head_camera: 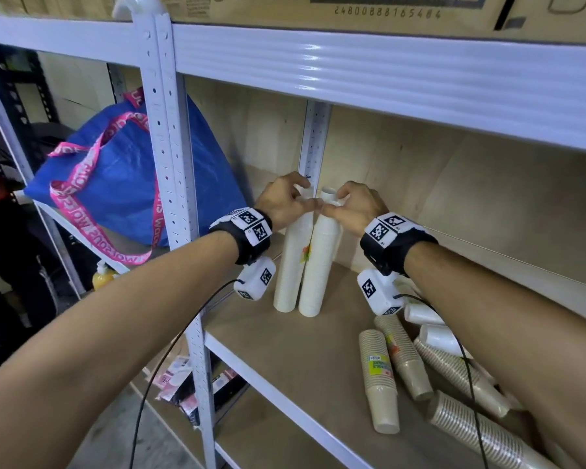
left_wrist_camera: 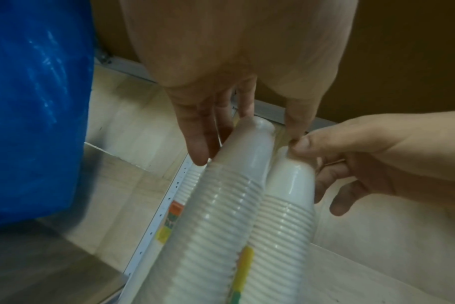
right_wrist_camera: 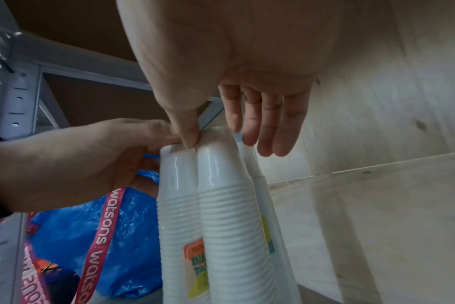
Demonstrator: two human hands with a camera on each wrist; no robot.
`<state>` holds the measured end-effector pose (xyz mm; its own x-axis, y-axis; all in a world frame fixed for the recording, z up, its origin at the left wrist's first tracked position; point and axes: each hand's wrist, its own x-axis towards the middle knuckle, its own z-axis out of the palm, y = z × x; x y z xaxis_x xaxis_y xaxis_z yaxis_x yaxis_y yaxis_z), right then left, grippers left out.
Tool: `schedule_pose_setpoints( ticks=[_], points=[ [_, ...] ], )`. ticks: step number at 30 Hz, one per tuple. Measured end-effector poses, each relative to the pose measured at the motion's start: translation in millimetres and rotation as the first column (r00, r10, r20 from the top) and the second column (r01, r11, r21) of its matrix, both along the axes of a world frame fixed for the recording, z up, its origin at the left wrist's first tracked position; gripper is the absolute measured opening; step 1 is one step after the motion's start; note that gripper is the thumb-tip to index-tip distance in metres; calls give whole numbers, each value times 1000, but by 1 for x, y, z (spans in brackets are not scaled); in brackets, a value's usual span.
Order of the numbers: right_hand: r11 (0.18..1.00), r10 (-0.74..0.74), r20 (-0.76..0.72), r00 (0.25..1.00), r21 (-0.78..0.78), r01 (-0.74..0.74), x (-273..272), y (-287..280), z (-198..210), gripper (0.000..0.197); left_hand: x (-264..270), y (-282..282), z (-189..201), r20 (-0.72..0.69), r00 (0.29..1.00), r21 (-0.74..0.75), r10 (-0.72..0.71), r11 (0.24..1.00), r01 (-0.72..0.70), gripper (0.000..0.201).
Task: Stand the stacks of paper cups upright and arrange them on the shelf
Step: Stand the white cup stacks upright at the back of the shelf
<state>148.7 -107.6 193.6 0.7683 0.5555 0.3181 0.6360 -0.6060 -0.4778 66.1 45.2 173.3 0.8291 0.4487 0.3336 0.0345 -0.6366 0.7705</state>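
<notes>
Three white paper cup stacks stand upright and close together in the shelf's back left corner. My left hand [head_camera: 285, 201] grips the top of the left stack [head_camera: 290, 265], fingers and thumb around it [left_wrist_camera: 247, 144]. My right hand [head_camera: 356, 208] holds the top of the stack beside it [head_camera: 318, 265], thumb on one side and fingers on the other [right_wrist_camera: 221, 142]. The two thumbs touch between the stacks. The third stack [right_wrist_camera: 257, 181] stands behind them. Several beige cup stacks [head_camera: 381, 377] and white ones [head_camera: 423, 314] lie on their sides at the right.
The wooden shelf board [head_camera: 285, 350] is bare in front of the upright stacks. A white metal post [head_camera: 170, 164] stands at the left, with a blue bag with pink straps [head_camera: 122, 177] beyond it. The upper shelf beam [head_camera: 386, 72] hangs overhead.
</notes>
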Motion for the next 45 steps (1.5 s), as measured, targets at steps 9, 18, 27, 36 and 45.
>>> schedule_pose_setpoints(
  ticks=[9,18,27,36,45],
  points=[
    [991,132,-25,991,3,-132,-2,5,-2,26,3,3,7,-95,995,141,-28,989,42,44],
    [993,115,-27,993,-20,-115,-1,9,2,37,-4,7,15,-161,987,218,16,976,19,48],
    [989,137,-44,990,-56,-139,-5,8,6,29,-6,5,23,-223,975,274,-21,958,83,36],
    [988,126,-20,992,-93,-127,-8,12,8,21,-8,3,26,-251,967,300,-49,945,126,35],
    [990,83,5,997,-113,-82,-13,15,11,23,-7,4,27,-238,971,283,-3,956,73,38]
  ],
)
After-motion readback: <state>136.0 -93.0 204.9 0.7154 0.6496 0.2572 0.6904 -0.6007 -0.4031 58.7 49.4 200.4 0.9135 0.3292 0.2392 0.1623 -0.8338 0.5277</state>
